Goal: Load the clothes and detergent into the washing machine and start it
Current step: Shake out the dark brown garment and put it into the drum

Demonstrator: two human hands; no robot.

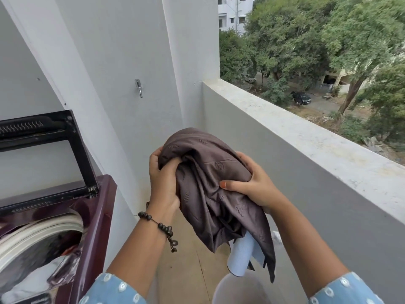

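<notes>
Left hand and right hand both grip the brown garment, fingers curled into the cloth, right of the open washing machine

A single head view looks forward and down, close over the balcony parapet.
</notes>
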